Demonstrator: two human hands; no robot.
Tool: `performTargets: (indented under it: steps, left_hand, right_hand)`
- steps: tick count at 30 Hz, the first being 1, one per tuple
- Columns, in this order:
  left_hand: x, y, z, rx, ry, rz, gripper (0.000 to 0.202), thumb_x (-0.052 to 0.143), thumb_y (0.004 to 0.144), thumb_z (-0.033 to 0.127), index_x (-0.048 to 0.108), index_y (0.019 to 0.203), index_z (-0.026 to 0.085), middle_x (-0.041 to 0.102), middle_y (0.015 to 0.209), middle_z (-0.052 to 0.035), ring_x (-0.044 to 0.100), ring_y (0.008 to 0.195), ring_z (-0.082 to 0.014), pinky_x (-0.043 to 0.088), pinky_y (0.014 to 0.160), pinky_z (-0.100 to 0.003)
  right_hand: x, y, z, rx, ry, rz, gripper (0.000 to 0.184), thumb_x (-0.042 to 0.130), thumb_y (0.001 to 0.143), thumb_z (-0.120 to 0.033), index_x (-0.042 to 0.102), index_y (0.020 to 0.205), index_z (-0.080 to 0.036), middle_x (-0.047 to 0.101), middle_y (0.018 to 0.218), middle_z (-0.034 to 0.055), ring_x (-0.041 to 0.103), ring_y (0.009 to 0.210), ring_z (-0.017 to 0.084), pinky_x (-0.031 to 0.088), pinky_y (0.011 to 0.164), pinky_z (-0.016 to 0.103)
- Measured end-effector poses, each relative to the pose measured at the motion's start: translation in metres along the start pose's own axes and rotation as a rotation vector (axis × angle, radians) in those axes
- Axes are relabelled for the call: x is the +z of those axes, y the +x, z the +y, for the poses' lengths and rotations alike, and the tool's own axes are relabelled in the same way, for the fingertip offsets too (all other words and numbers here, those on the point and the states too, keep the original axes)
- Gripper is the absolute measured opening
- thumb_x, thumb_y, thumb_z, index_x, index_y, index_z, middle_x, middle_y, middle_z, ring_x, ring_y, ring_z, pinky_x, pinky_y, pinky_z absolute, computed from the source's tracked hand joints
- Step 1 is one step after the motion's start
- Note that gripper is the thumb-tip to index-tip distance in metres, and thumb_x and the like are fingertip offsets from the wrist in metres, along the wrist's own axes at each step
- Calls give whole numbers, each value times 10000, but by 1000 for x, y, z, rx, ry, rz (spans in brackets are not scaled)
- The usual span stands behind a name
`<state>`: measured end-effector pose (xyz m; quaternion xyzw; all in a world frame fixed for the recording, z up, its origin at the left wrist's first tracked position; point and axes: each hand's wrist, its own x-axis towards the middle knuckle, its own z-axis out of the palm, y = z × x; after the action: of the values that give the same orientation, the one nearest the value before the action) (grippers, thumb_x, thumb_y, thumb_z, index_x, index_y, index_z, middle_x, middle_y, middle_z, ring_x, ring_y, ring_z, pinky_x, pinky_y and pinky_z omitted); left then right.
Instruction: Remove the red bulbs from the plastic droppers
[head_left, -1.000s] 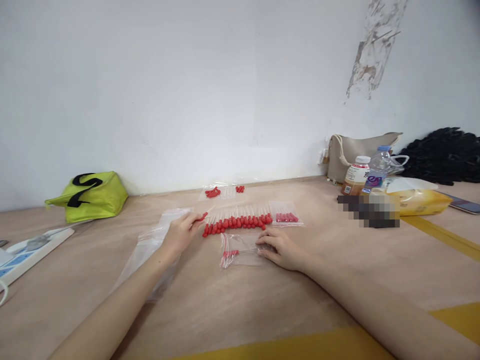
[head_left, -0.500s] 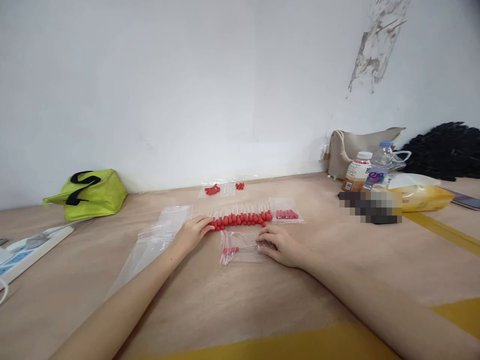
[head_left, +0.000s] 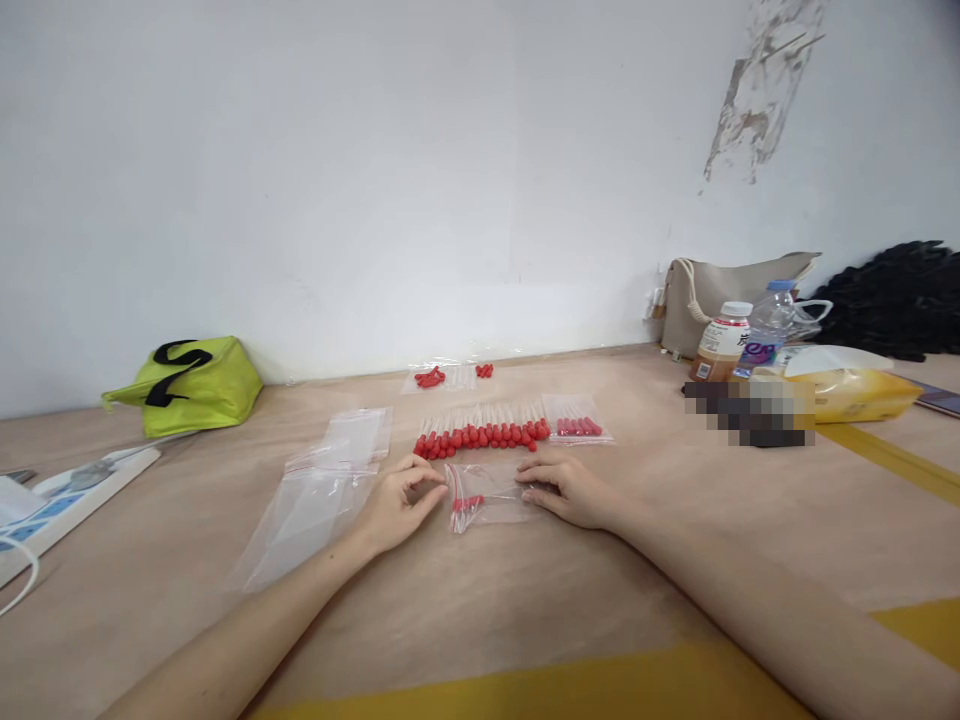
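A clear zip bag (head_left: pixel 499 506) lies flat before me, with several red-bulbed droppers inside at its left end. My right hand (head_left: pixel 571 490) has its bent fingers and thumb on the right end of this bag, gripping it. Just left of the bag's mouth is my left hand (head_left: pixel 401 503), fingers curved and thumb apart, with nothing visible between them. Behind the bag runs a row of droppers (head_left: pixel 480 436), red bulbs toward me and clear tubes pointing to the wall. One red bulb sits slightly out of the row, near my right fingers.
A filled bag of droppers (head_left: pixel 579 424) lies right of the row. Clear bags (head_left: pixel 315 510) are spread at the left. Farther back are small red bulbs (head_left: pixel 430 378) on plastic. A power strip (head_left: pixel 82 510) and green bag (head_left: pixel 202 385) stand left; bottles (head_left: pixel 720 345) stand right.
My left hand has moved from the left end of the dropper row toward me, to the bag's mouth. My right hand stays at the bag's right end. The view has shifted slightly.
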<state>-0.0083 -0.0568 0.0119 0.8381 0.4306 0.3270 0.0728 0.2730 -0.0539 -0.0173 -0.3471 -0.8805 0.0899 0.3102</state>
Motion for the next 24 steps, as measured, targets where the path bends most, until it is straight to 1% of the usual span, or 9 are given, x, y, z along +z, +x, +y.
performTargets:
  steps: [4, 7, 9, 12, 14, 17, 19, 21, 24]
  left_hand:
    - [8, 0, 8, -111, -138, -132, 193, 579, 735, 343, 655, 806, 181, 574, 788, -30, 487, 603, -100, 403, 550, -225]
    - [10, 2, 13, -120, -175, -221, 187, 626, 680, 343, 644, 741, 167, 545, 748, -15, 442, 563, -84, 372, 512, -207]
    - [12, 2, 13, -125, -191, -219, 164, 631, 667, 321, 612, 681, 159, 529, 706, -2, 435, 562, -84, 360, 509, -201]
    - [14, 1, 9, -200, -278, -181, 165, 609, 682, 311, 565, 716, 155, 525, 650, 11, 453, 555, -89, 365, 506, -202]
    - [9, 2, 5, -245, -363, -191, 189, 603, 692, 326, 546, 749, 155, 536, 648, 13, 477, 561, -93, 385, 518, -208]
    - [-12, 5, -1, -263, -454, -215, 205, 612, 697, 346, 546, 755, 160, 574, 696, 3, 528, 619, -105, 426, 584, -229]
    - [-33, 8, -7, -304, -490, -179, 212, 632, 684, 347, 557, 762, 166, 602, 729, -6, 562, 668, -120, 448, 635, -249]
    - [-52, 12, -17, -361, -528, -66, 235, 662, 658, 349, 566, 771, 168, 618, 750, -12, 585, 698, -133, 467, 667, -264]
    - [-65, 16, -33, -410, -569, 249, 302, 700, 604, 370, 568, 786, 168, 634, 768, -23, 613, 727, -160, 493, 695, -297]
  right_hand:
    - [0, 0, 0, 17, 11, -2, 261, 509, 816, -321, 628, 1014, -198, 608, 1042, 75, 557, 944, 170, 439, 853, 316]
    - [1, -1, 0, 24, 8, 1, 262, 508, 817, -322, 627, 1019, -205, 605, 1055, 73, 559, 952, 170, 439, 858, 318]
    - [0, -1, 0, 24, 6, 2, 263, 510, 816, -320, 626, 1021, -205, 605, 1055, 73, 559, 955, 169, 438, 859, 317]
    - [0, -1, 0, 17, 2, 9, 262, 513, 814, -324, 625, 1021, -209, 606, 1053, 73, 555, 958, 173, 438, 860, 325]
    - [1, -1, 0, 13, 1, 14, 262, 513, 813, -328, 626, 1018, -210, 605, 1054, 73, 554, 959, 174, 439, 859, 327]
    - [1, -1, 1, 19, -2, 11, 265, 512, 814, -333, 627, 1018, -211, 603, 1059, 73, 554, 963, 174, 438, 862, 324]
    - [2, -2, 1, 27, -7, 6, 267, 512, 813, -334, 626, 1021, -212, 602, 1063, 72, 554, 965, 177, 438, 863, 327]
    - [2, -2, 2, 32, -8, 5, 269, 513, 813, -335, 627, 1021, -207, 602, 1063, 75, 552, 969, 179, 437, 865, 330]
    - [2, -1, 2, 21, -1, 5, 266, 510, 815, -334, 630, 1012, -200, 606, 1051, 79, 552, 964, 176, 437, 864, 325]
